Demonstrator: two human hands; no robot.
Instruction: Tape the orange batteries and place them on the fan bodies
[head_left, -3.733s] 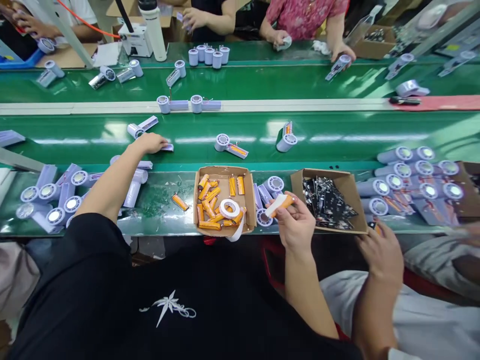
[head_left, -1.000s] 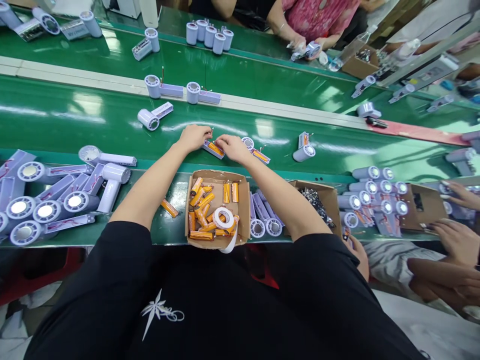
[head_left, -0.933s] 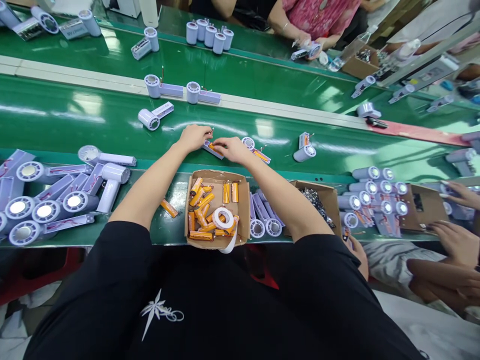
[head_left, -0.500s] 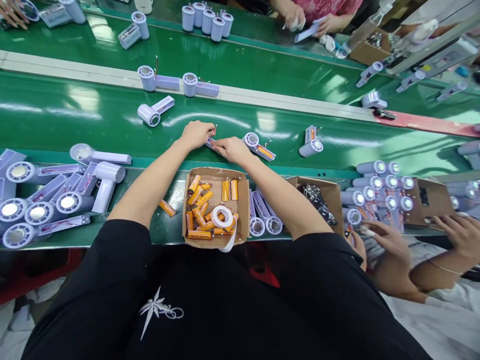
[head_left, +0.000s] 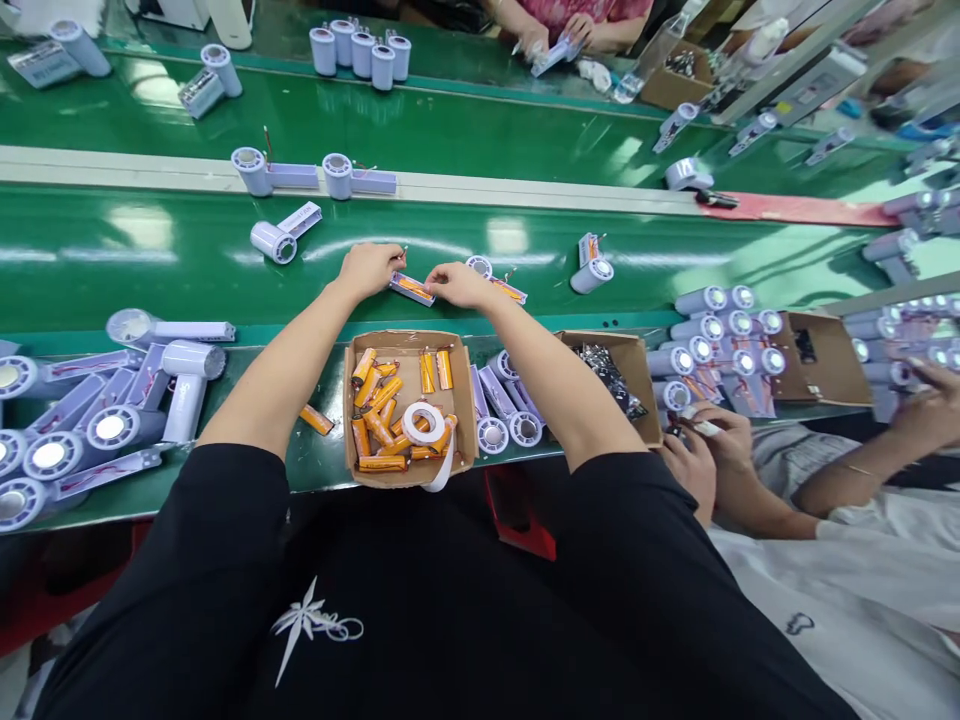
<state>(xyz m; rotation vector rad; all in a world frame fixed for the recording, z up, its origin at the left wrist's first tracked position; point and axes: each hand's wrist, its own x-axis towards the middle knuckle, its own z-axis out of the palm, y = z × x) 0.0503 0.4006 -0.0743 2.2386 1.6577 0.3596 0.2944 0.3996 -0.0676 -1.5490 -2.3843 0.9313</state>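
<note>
My left hand (head_left: 373, 270) is closed on the near-left end of a lilac handheld fan, whose round head is hidden by the hand. A thin wire tip shows at those fingers. The fan's open handle (head_left: 402, 288) points right, with an orange battery (head_left: 414, 287) lying in its channel. At the far end of this handle, the fingertips of my right hand (head_left: 459, 286) are pinched together on it. Just behind my right hand lies another lilac fan (head_left: 480, 266) with an orange battery in its handle.
A cardboard box (head_left: 471, 440) of orange batteries and a white tape roll (head_left: 423, 424) stands before me. Lilac fans (head_left: 127, 425) pile up at left. A box of small dark parts (head_left: 611, 380) is at right, near a co-worker's hands (head_left: 712, 450).
My right hand has drawn back to the right along the handle, uncovering the orange battery inside. The camera view has shifted, so the surroundings sit further left.
</note>
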